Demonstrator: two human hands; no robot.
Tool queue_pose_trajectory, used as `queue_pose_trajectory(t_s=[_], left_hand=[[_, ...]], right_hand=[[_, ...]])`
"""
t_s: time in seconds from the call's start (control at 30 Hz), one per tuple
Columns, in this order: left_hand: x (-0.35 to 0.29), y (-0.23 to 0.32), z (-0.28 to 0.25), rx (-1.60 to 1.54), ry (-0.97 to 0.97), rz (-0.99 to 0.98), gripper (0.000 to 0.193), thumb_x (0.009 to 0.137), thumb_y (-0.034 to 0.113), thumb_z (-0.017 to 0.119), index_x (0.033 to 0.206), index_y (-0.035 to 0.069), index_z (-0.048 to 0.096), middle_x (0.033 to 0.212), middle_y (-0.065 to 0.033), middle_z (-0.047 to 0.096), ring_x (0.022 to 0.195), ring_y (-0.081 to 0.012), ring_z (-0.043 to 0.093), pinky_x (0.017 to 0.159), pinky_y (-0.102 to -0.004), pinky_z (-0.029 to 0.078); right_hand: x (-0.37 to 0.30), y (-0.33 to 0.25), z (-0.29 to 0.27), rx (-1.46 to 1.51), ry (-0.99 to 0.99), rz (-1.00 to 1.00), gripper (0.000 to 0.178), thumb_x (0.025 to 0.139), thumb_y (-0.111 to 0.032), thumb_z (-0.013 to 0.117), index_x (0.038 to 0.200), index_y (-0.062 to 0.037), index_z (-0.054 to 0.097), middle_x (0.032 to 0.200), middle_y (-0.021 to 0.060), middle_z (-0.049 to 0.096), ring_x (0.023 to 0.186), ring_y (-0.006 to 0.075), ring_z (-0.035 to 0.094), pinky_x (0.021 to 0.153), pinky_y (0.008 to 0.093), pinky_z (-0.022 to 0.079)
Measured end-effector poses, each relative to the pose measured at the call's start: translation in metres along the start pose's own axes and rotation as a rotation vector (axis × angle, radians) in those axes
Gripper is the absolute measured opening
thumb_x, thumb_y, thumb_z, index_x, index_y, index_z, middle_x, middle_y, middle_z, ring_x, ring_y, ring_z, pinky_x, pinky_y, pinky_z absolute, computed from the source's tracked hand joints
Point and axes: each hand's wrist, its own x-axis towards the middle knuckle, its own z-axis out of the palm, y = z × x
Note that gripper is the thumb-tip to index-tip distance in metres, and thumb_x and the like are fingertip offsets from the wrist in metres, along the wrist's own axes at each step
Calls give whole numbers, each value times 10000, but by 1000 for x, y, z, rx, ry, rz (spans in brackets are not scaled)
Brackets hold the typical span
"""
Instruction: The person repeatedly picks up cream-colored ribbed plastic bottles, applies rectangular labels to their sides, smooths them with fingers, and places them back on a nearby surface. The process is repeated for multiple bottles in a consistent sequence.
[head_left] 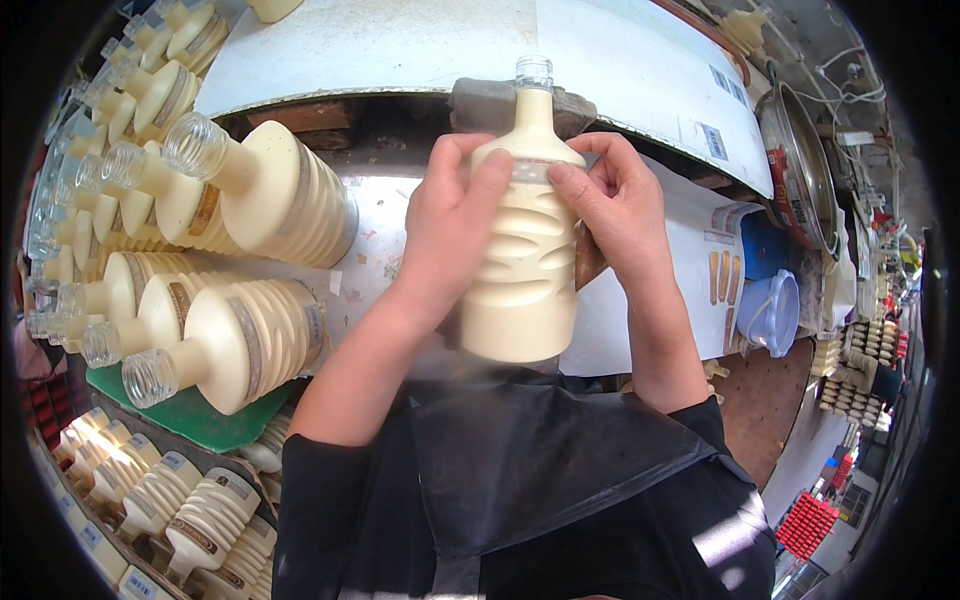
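I hold a cream ribbed bottle with a clear threaded neck upright in front of me. My left hand wraps its left side, thumb pressed near a clear band at the bottle's shoulder. My right hand grips the right side, fingertips on the same band. The bottle's base sits above my dark apron.
Several identical cream bottles lie stacked on their sides at the left, on a green mat. More labelled bottles stand lower left. A white curved table lies ahead; a blue bucket and a metal pot are at right.
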Motion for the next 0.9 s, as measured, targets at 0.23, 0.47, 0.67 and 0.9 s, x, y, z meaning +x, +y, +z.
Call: queue_pose_trajectory(t_s=[0.23, 0.47, 0.67, 0.9], left_hand=[[-1, 0, 0, -19, 4, 8, 344, 1095, 332, 544, 1262, 31, 546, 1095, -72, 660, 966, -88, 616, 838, -254, 526], [-3, -3, 1, -190, 21, -1, 362, 1133, 323, 419, 1324, 43, 545, 1103, -56, 659, 968, -97, 618, 848, -257, 527], [-8, -5, 1, -281, 95, -60, 331, 1134, 289, 390, 1349, 83, 536, 1055, -25, 629, 900, -66, 573, 793, -257, 503], [-8, -5, 3, -221, 88, -33, 382, 1074, 303, 501, 1355, 44, 481, 1187, -101, 596, 1053, -139, 575, 920, -299, 488]], right_hand=[[-2, -3, 3, -48, 11, -31, 382, 879, -289, 811, 1115, -19, 678, 706, -83, 481, 641, 15, 430, 572, 198, 341], [-2, -3, 2, -50, 6, -28, 372, 883, -282, 805, 1113, -20, 677, 707, -81, 485, 639, 17, 432, 572, 200, 342], [-1, -1, 3, -14, 26, 7, 484, 796, -393, 814, 1084, -25, 688, 707, -44, 486, 657, 59, 441, 591, 249, 379], [0, 1, 2, -4, 15, 3, 507, 800, -404, 814, 1099, -16, 684, 700, -46, 483, 654, 57, 438, 586, 248, 373]])
